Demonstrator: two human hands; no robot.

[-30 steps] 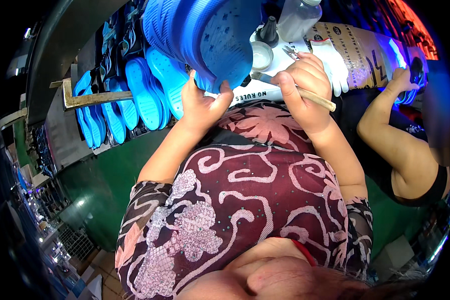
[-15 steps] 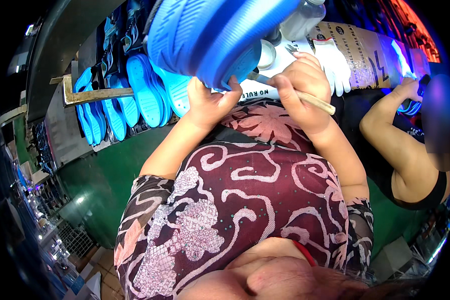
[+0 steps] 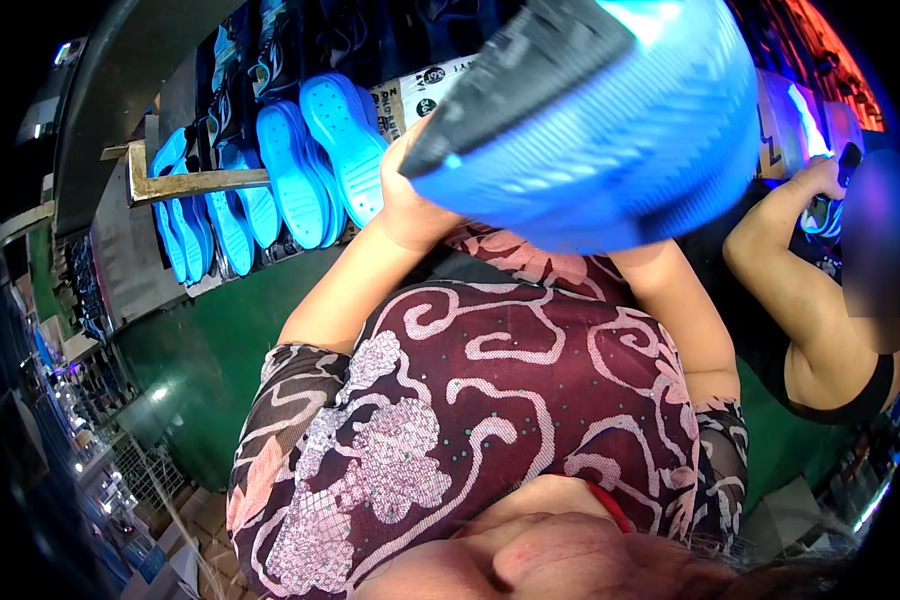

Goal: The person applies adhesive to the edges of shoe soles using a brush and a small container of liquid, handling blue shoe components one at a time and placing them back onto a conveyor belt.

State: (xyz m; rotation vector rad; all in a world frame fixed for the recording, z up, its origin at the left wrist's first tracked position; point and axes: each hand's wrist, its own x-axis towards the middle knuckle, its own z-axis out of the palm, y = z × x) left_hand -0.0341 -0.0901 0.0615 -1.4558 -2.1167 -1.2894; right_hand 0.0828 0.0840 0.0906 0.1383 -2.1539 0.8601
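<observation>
Close up and smeared by motion, a thick blue shoe sole point(image 3: 610, 160) with ribbed sides and a black patch fills the upper middle. My left hand point(image 3: 410, 205) is closed on its left end, with the fingertips hidden behind it. The sole also covers my right hand; just the wrist and forearm point(image 3: 665, 280) show below its lower edge, so the fingers and the brush seen earlier are out of sight. Left of my left hand lie light-blue insole-shaped pieces point(image 3: 345, 135), some stacked.
A pale wooden bar point(image 3: 205, 186) juts in at the left beside a row of light-blue pieces and dark shoe uppers point(image 3: 270, 55). At the right, close by, another person's arm point(image 3: 785, 240) reaches to the bench. The floor point(image 3: 200, 350) is green.
The sole has swung right and down and turned, showing its black patch. It now covers my right hand, the brush, the white glove and the jar. My left hand stays on it.
</observation>
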